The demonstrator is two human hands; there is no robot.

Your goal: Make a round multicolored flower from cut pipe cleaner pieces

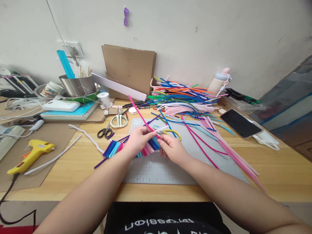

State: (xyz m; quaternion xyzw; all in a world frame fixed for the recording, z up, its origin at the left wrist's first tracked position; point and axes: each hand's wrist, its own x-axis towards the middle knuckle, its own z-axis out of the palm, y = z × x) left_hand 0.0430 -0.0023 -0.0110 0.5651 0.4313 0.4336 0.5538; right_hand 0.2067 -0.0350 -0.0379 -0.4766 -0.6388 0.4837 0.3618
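Note:
Over the grey cutting mat (151,170), my left hand (140,139) is closed, its thumb and fingers pinching a bright pink pipe cleaner (137,110) that slants up to the left. Beside it, my right hand (172,148) pinches at the lower end of the same pipe cleaner. Under and between both hands runs a row of short wrapped pipe cleaners (113,149) in purple, blue, turquoise and pink; my left hand covers part of it. A white pipe cleaner end (162,128) pokes out above my fingers. Yellow-handled cutters (176,132) lie just behind my right hand.
Loose pipe cleaners (185,94) are heaped at the back, with pink ones (234,156) trailing right. A phone (241,123) lies at right. Left are white-handled scissors (119,120), black scissors (105,131) and a yellow glue gun (31,154). Cardboard (129,68) leans on the wall.

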